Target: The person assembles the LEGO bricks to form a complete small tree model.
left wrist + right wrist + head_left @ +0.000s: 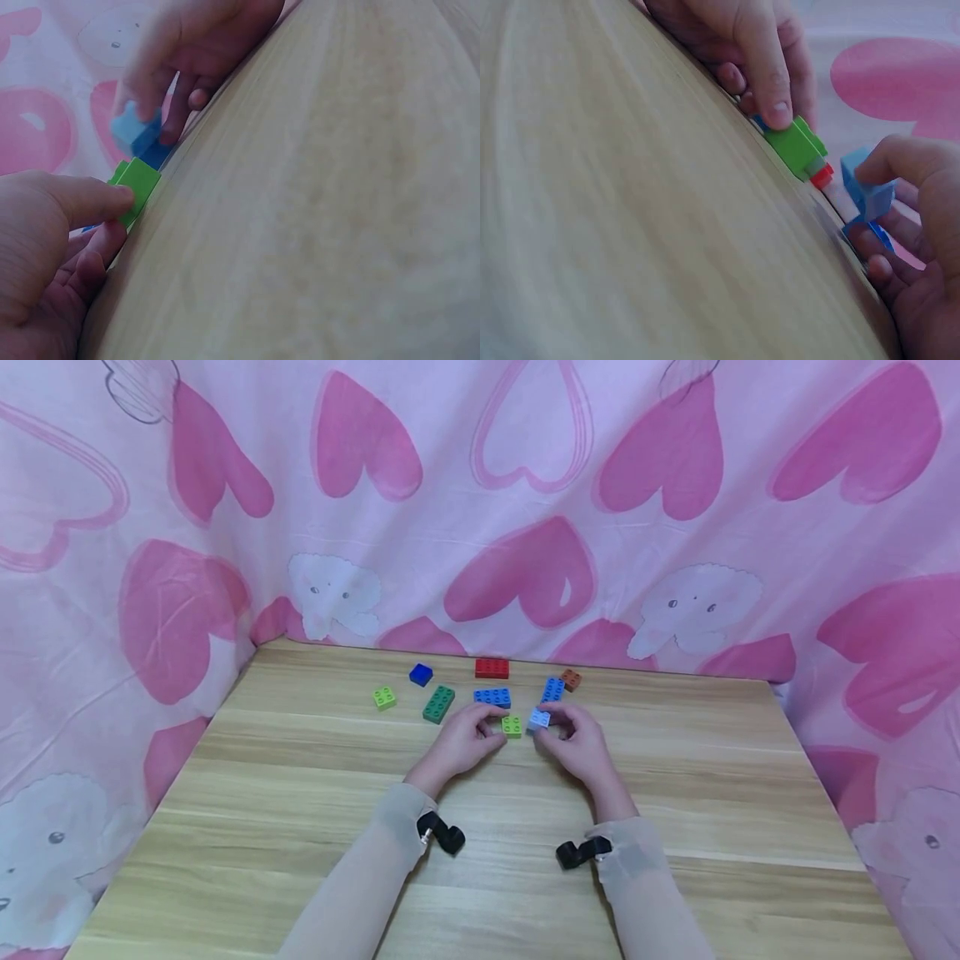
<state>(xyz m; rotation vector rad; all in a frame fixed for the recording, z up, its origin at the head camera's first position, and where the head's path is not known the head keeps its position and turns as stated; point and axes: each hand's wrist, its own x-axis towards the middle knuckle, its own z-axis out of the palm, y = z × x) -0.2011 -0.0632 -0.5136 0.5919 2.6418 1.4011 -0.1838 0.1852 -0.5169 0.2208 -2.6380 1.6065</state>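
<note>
A light green building brick [512,727] is on the table, pinched between the thumb and fingers of my left hand [467,739]. Just to its right, my right hand [577,739] pinches a light blue brick [537,720]. In the right wrist view the light blue brick [866,184] looks held a little above the tabletop, tilted. A small gap separates the two bricks. In the left wrist view the green brick [137,187] shows its smooth side, with the thumb on its near end.
Behind my hands lie a blue brick [492,697], another blue brick [553,689], a brown brick [572,679] and a red brick [492,668]. Further left are a dark green brick [438,704], a lime brick [384,697] and a dark blue brick [421,674]. A pink curtain [435,543] borders the wooden table [510,893].
</note>
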